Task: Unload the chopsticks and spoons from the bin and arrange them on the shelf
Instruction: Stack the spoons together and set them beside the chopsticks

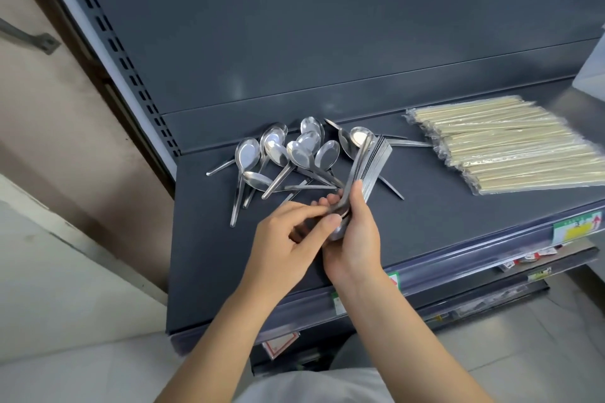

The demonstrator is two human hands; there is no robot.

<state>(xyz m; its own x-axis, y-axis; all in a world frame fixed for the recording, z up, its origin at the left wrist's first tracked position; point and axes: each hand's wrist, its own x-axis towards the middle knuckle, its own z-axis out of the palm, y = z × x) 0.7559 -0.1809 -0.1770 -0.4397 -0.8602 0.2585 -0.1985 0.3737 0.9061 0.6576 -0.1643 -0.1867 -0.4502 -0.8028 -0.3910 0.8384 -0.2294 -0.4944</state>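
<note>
While the right hand (355,239) has its grip closed round a nested stack of spoons (376,157), handle ends fanned toward the far side, the left hand (281,239) pinches the stack's near end between thumb and fingertips. Loose spoons (278,154) lie jumbled on the shelf (442,206), just beyond and left of the hands. Wrapped chopsticks (510,147) lie at the right, apart from the spoons.

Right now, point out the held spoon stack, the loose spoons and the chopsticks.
spoon stack (373,160), head view, on the fanned handles.
loose spoons (247,154), head view, on the leftmost spoon's bowl.
chopsticks (510,147), head view, middle of the wrapped pile.
</note>
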